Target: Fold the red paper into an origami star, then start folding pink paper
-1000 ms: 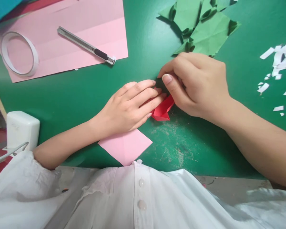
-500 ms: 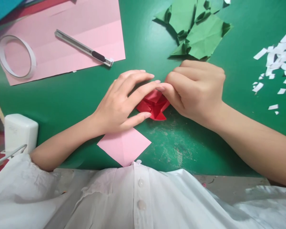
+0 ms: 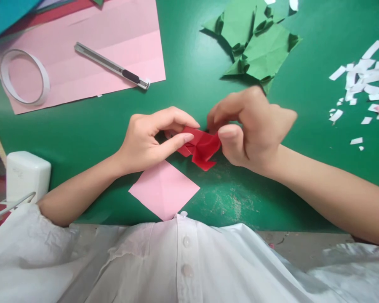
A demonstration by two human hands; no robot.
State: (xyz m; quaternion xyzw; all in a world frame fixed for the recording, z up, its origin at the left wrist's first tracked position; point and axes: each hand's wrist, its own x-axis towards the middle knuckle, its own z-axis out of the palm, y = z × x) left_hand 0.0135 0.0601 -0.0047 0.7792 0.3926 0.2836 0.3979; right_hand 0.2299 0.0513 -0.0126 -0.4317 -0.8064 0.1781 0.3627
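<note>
A folded red paper (image 3: pixel 205 145) with an open hollow in its middle is in front of me, low over the green table. My left hand (image 3: pixel 159 139) pinches its left side, thumb on top and the fingertips around the far edge. At its right edge, my right hand (image 3: pixel 249 130) has the thumb against the paper and the fingers curled behind it; the hand is slightly smeared by motion. Close below my left hand lies a square of pink paper (image 3: pixel 166 193) with a crease down its middle.
Folded green paper pieces (image 3: pixel 265 50) lie beyond my right hand. White paper scraps (image 3: pixel 366 80) are scattered at right. At upper left, a tape roll (image 3: pixel 44 82) and a utility knife (image 3: pixel 110 65) rest on a pink sheet (image 3: pixel 139 25). A white box (image 3: pixel 28 176) stands at the left edge.
My left hand has turned from lying over the red paper to pinching its left side. The red paper has tilted and shifted slightly nearer me. My right hand has rolled, its thumb moving down.
</note>
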